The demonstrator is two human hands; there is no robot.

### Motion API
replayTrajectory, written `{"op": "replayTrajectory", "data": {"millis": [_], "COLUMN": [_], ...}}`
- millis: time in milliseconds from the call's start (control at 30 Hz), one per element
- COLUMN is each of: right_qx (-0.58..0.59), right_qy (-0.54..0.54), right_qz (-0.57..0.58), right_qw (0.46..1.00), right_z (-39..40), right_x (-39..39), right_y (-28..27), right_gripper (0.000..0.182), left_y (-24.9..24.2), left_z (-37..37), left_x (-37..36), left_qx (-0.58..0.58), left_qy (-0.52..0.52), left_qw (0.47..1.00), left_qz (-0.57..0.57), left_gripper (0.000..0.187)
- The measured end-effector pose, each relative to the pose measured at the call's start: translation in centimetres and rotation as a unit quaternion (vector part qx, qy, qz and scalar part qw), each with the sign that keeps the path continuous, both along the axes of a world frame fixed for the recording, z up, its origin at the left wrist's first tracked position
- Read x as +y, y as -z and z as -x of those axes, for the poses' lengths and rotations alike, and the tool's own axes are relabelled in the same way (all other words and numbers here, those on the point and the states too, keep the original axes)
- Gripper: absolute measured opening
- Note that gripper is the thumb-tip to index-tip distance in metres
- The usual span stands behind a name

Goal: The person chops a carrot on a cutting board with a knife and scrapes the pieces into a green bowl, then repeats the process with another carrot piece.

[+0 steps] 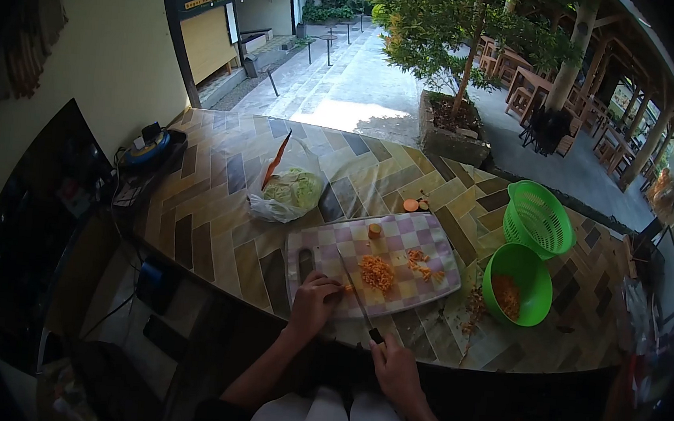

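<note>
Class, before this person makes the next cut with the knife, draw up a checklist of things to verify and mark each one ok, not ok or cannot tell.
1. Right hand grips the knife handle: ok.
2. Left hand steadies a carrot piece at the blade: ok.
3. Left fingertips curled clear of the edge: cannot tell.
4. Cutting board lies flat on the counter: ok.
5. Chopped carrot pile sits beyond the blade, close by: ok.
6. Green bowl stands beside the board: ok.
</note>
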State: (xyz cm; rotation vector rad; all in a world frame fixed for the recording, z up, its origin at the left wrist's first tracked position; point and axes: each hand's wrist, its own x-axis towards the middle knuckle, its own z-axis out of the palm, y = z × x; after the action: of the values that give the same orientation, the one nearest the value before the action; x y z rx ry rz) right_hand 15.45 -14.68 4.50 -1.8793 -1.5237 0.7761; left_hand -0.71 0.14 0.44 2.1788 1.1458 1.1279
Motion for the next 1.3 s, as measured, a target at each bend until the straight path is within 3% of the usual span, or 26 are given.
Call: {"op": "replayTrajectory", "data": {"millis": [467, 667, 1067, 1300], "right_qx": [-0.13, -0.051, -0.098, -0.054], "right_qy": [-0.062, -0.061, -0.05, -0.055], "right_qz": [0.09, 0.04, 0.057, 0.035], "right_qw": [0.986, 0.996, 0.992, 0.996], "right_z": [-0.3, -0.9, 0.4, 0.0], "right_x": [1.9, 3.2, 3.6, 2.4], "right_y": [-0.2, -0.8, -0.1, 0.1], "right_gripper": [0.031, 0.031, 0.029, 0.03], "left_y": [0.1, 0.1, 0.1, 0.4], "left_z": [0.1, 0.1, 0.1, 0.0], "left_x": [0.0, 0.0, -0.4, -0.8], "left_qx": [0.008, -0.011, 0.017, 0.029], "left_qy": [0.035, 0.031, 0.036, 0.01], "left_qw": [0.999, 0.999, 0.999, 0.999], "left_qz": [-0.001, -0.002, -0.009, -0.022], "left_gripper": [0.015, 0.012, 0.012, 0.014]}}
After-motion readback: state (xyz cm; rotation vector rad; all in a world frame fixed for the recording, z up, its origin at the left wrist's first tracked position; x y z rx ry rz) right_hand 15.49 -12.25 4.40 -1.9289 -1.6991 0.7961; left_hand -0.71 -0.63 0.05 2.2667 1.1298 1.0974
